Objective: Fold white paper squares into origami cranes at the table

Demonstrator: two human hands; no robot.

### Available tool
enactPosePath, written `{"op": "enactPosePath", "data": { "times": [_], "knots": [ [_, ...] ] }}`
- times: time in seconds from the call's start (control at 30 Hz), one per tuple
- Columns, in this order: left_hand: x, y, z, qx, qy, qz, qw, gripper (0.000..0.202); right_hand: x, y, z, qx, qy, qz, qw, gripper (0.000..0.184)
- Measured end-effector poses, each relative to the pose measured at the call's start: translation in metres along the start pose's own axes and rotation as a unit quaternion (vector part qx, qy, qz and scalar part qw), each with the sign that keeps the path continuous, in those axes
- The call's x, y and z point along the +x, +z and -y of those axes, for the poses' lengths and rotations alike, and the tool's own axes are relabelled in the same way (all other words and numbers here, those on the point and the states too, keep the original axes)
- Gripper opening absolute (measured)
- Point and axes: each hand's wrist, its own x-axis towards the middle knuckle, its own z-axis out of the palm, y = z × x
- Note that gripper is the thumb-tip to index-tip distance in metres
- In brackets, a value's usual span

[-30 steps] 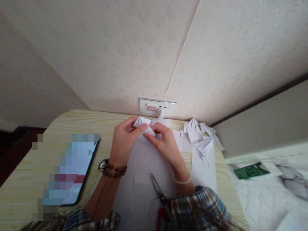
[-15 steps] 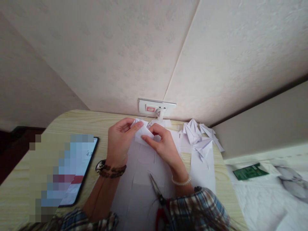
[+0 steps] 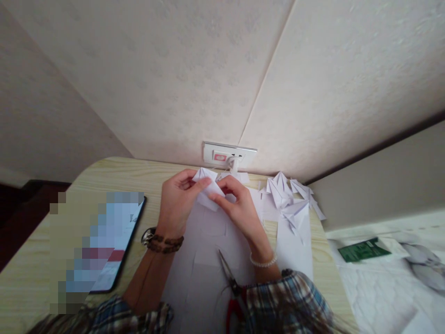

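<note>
Between my hands, over the far part of the table, is a small folded piece of white paper (image 3: pixel 209 189) with creases fanning from its top. My left hand (image 3: pixel 181 197) pinches its left side, the thumb lying across the front. On the right edge, the thumb and fingers of my right hand (image 3: pixel 238 202) are closed on the same paper. White paper sheets (image 3: pixel 208 278) lie beneath my forearms. Scissors with red handles (image 3: pixel 231 280) rest on them, blades pointing away from me, handles partly under my right sleeve.
Folded white paper pieces (image 3: pixel 283 195) are heaped at the table's far right. A phone (image 3: pixel 120 250), partly blurred, lies on the left. A wall socket (image 3: pixel 229 154) with a white plug is just behind my hands. A green packet (image 3: pixel 364 249) lies on the white surface to the right.
The lower flap of the paper has been turned up, so a slanting folded edge now shows at its right. Both hands still grip it. The whole view has shifted slightly.
</note>
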Motion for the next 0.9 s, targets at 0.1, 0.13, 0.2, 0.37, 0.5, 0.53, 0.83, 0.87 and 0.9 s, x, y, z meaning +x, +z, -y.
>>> {"op": "enactPosePath", "data": {
  "times": [0.1,0.13,0.2,0.37,0.5,0.53,0.83,0.87,0.9],
  "knots": [
    [0.0014,-0.0003,0.0022,0.016,0.003,0.021,1.000,0.015,-0.0003,-0.0012,0.0009,0.023,0.002,-0.024,0.999,0.014],
    [0.0018,-0.0003,0.0028,0.020,-0.002,0.030,0.999,0.016,-0.0004,-0.0015,0.0006,0.024,0.005,-0.033,0.999,0.016],
    [0.0022,-0.0001,0.0037,0.022,-0.013,0.045,0.999,0.020,-0.0004,-0.0016,-0.0008,0.024,0.011,-0.046,0.999,0.018],
    [0.0014,0.0004,0.0029,0.017,-0.032,0.099,0.994,0.033,0.0000,-0.0019,-0.0056,0.044,0.022,-0.083,0.995,0.020],
    [0.0009,-0.0001,0.0035,0.014,-0.048,0.132,0.990,0.031,0.0004,-0.0026,-0.0072,0.066,0.035,-0.096,0.993,0.018],
    [0.0009,-0.0004,0.0038,0.011,-0.051,0.132,0.990,0.030,0.0006,-0.0026,-0.0072,0.071,0.039,-0.096,0.992,0.018],
    [0.0007,0.0010,0.0023,-0.013,-0.026,0.030,0.999,0.031,0.0006,-0.0018,-0.0037,0.087,0.085,-0.034,0.992,0.016],
    [0.0007,0.0014,0.0022,-0.021,-0.025,0.024,0.999,0.031,0.0004,-0.0016,-0.0033,0.085,0.088,-0.030,0.992,0.018],
    [0.0007,0.0018,0.0022,-0.025,-0.025,0.023,0.999,0.032,0.0003,-0.0013,-0.0031,0.084,0.088,-0.032,0.992,0.019]
  ]
}}
